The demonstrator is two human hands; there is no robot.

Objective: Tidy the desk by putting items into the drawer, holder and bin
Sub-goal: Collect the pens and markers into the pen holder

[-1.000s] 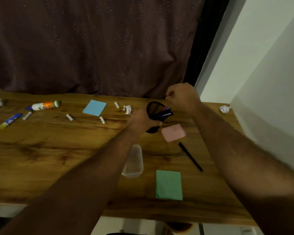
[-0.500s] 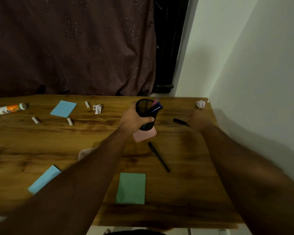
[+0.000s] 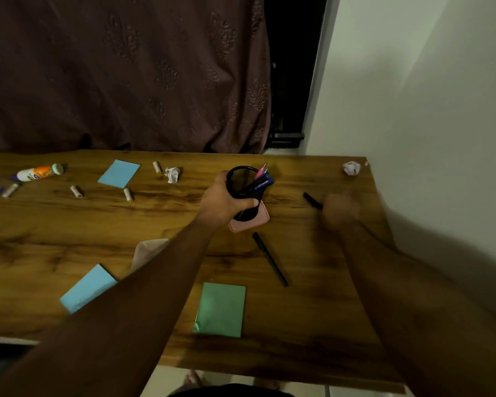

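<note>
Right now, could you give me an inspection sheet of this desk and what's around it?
Surface: wooden desk, things scattered across it.
Job's things: mesh pen holder with pens inside, held above a pink lid; one black pen lying loose; another black pen by the right hand.
Clutter: blue notes, green pad, glue bottle, chalk pieces, paper balls.
Hands: left hand grips the holder; right hand blurred, at the far pen.
Cables: nothing seen.
Surroundings: dark curtain behind, white wall on the right.
</note>
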